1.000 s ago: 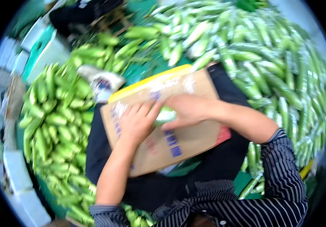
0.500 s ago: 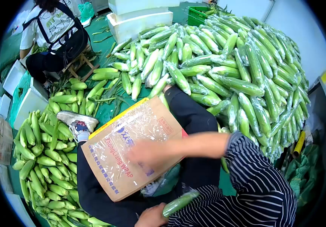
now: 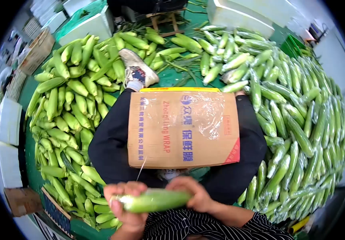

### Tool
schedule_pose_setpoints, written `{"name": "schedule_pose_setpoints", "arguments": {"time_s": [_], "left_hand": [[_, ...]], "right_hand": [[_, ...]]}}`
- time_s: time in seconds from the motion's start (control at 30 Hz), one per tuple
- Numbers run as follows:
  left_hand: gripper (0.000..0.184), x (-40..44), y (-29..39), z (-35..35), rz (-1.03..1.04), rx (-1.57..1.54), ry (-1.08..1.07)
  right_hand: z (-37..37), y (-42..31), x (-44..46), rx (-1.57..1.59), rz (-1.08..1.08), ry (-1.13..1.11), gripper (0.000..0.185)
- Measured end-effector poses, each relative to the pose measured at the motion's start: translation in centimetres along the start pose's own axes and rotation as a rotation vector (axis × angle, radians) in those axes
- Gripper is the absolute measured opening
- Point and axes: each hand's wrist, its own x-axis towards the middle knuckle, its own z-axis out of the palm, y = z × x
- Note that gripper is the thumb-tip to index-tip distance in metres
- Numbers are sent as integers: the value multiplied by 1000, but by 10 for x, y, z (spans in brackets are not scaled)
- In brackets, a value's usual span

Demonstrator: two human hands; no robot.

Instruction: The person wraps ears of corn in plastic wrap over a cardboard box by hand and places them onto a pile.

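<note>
A green ear of corn point(image 3: 154, 200) in its husk lies level between my hands, close to my striped top. Shiny clear film covers at least part of it. My left hand point(image 3: 126, 202) grips its left end, fingers curled over the tip. Round the right end, my right hand point(image 3: 194, 195) is closed, a little blurred. Just beyond them, a brown cardboard carton point(image 3: 152, 128) printed "ZhongLiang WRAP" rests across my legs, with clear film over its top and a yellow strip point(image 3: 176, 89) along its far edge.
Unwrapped corn ears point(image 3: 76, 116) are heaped at left; film-wrapped corn ears point(image 3: 300, 132) are piled at right. White foam boxes point(image 3: 240, 20), a green crate point(image 3: 292, 46) and a wooden stool point(image 3: 166, 22) under a seated person stand at the back.
My view has swung left and down. My right hand has come from above the carton to the ear's right end. The ear, held low by my left hand before, is now between both hands.
</note>
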Motion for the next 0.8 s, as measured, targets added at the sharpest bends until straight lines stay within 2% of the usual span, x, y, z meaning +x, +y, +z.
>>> {"name": "schedule_pose_setpoints", "arguments": {"time_s": [0.03,0.07,0.13,0.2,0.27,0.3,0.33,0.37,0.4,0.43,0.47,0.53,0.57,0.63,0.67,0.7,0.73,0.8], "left_hand": [[47,-10,8,-33,-33,-62,-118],[51,-22,13,-61,-74,-126,-240],[30,-61,29,-80,-108,150,221],[26,-90,47,-97,-151,164,479],[29,-122,62,-115,-167,187,567],[32,-141,70,-143,-174,156,502],[32,-151,61,-162,-42,306,712],[43,-156,42,-178,110,444,915],[33,-129,55,-139,28,396,838],[36,-102,67,-99,-57,355,762],[44,-96,74,-146,-18,189,321],[55,-46,55,-71,162,177,299],[59,-21,39,-50,93,522,59],[68,15,-2,-25,41,1004,-403],[69,44,-15,-7,103,1127,-632],[69,73,-28,11,190,1210,-861],[68,116,-34,37,311,1271,-1108],[56,193,-58,44,20,1168,-790]], "right_hand": [[0,4,-4,-447,107,-141,89],[18,0,4,-555,320,-328,88],[35,4,25,-611,612,-528,86],[36,22,47,-638,646,-639,81],[46,38,64,-585,657,-856,78],[53,50,66,-574,659,-904,78],[56,59,70,-577,654,-955,79],[59,72,68,-550,514,-897,81],[62,90,60,-531,374,-844,82],[64,90,60,-510,238,-796,84],[60,88,62,-478,240,-754,87],[68,58,69,-401,241,-688,93],[68,31,77,-288,446,-528,98],[52,23,82,-406,-142,24,95],[34,-20,95,-843,-261,311,95],[2,-57,113,-864,-389,528,90],[-35,-98,127,-751,-514,719,85],[-115,-180,137,-489,-721,954,75]]}}
